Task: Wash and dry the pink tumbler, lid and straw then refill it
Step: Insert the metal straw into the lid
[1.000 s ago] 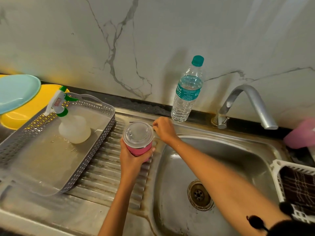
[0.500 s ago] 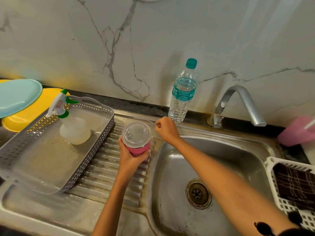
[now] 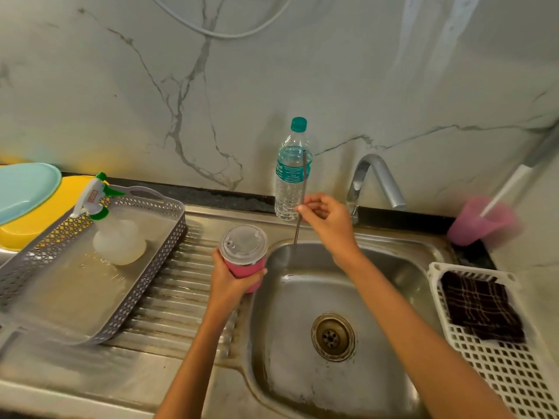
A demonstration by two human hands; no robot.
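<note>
one straw [image 3: 298, 231] near-vertical, right hand [image 3: 328, 219] pinches | tumbler [image 3: 245, 266] upright, left hand [image 3: 230, 286]

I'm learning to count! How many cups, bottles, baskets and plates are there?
Cups: 2, the pink tumbler and the pink cup.
Bottles: 2, the water bottle and the spray bottle.
Baskets: 2, the grey basket and the white basket.
Plates: 2, the blue plate and the yellow plate.
Total: 8.

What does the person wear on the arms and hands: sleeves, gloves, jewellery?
Nothing worn shows. The left hand and the right hand are bare, without gloves; I see no ring, watch or bracelet. Both forearms are bare down to the picture's lower edge; no sleeve is in view.
</note>
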